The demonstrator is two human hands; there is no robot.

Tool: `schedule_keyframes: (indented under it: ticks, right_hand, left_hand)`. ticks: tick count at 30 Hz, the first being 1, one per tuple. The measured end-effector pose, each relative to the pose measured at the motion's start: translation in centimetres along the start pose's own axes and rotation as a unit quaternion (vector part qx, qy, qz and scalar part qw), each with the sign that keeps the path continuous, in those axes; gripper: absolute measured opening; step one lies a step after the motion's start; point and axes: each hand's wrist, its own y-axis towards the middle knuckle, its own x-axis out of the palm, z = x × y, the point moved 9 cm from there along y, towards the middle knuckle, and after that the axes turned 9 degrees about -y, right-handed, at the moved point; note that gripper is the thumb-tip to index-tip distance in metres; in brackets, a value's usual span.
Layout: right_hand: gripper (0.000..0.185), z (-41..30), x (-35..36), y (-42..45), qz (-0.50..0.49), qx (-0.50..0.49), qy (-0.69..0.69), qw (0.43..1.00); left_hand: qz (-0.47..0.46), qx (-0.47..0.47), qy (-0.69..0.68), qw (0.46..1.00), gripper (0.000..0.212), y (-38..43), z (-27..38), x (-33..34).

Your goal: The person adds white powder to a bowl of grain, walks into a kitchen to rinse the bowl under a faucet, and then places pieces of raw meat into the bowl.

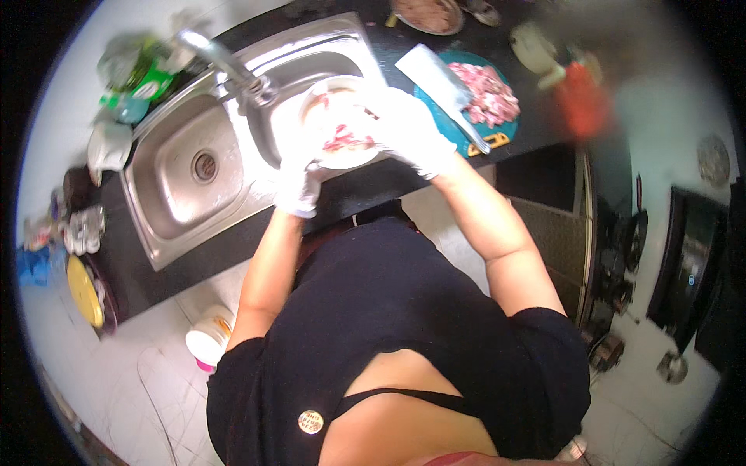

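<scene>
A white bowl (352,158) with pieces of red raw meat (344,138) in it sits over the right basin of the steel sink, washed out by glare. My left hand (297,186), in a white glove, grips the bowl's near left rim. On the opposite side, my gloved right hand (411,131) reaches over the right rim; its fingers are lost in the bright light. Right of it, a cleaver (434,78) rests on a round teal cutting board (430,110) beside a heap of chopped pink meat (486,96).
The faucet (233,67) arches over the sink from behind. At left lies the other basin (175,169). Green bottles (151,81) stand behind it. A bowl of ground meat (431,14) sits at the back, and a blurred red object (583,102) is far right.
</scene>
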Motion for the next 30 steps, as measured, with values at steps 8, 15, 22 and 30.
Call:
schedule_keyframes:
  ticks: [8, 15, 22, 30]
  right_hand:
    - [0.031, -0.3, 1.2, -2.7, 0.014, 0.115, 0.112, 0.987]
    - [0.024, 3.9, 1.9, -8.4, -0.051, 0.33, 0.212, 0.918]
    - [0.016, 9.9, 0.1, -16.3, 0.107, 0.381, 0.138, 0.908]
    - [0.024, 15.3, 3.6, -18.2, 0.05, 0.404, 0.431, 0.805]
  left_hand:
    - [-0.036, -0.041, -0.03, 0.998, 0.047, -0.7, 0.1, 3.1]
    - [-0.07, -0.077, -0.033, 0.994, 0.058, -1.4, -0.5, 4.3]
    - [-0.036, -0.099, -0.034, 0.994, 0.066, -1.3, -2.5, 4.3]
    - [-0.026, -0.065, -0.026, 0.997, 0.065, -1.5, -5.3, 7.1]
